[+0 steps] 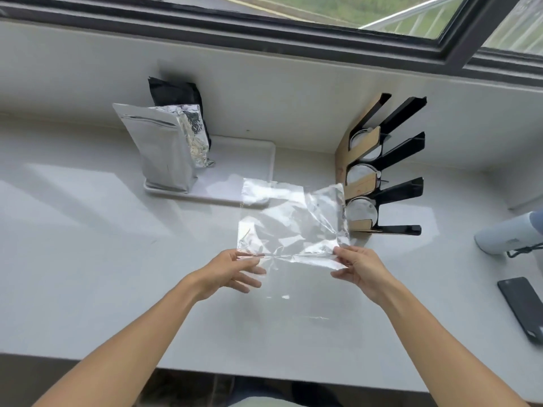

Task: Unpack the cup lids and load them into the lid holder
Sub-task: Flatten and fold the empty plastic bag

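Nearest the camera, two bare forearms reach over the pale worktop (88, 259). The left hand (229, 270) and the right hand (360, 270) each pinch one lower corner of a clear plastic bag (289, 221) between thumb and fingers, holding it stretched flat and lifted off the surface — it looks empty and crinkled.

Just beyond the bag's right edge stands the lid holder (382, 177), a wood-and-black rack with slanted slots; round pale cup lids (360, 212) sit in its three lower slots (how many in each cannot be told). To the right lie a dark phone (523, 308) and a pale bottle (505, 235) on its side.

Farther back left, a white tray (244, 160) carries a silver foil pouch (160, 154) with a black pouch (176, 92) behind it — both upright, below the window (352, 13).
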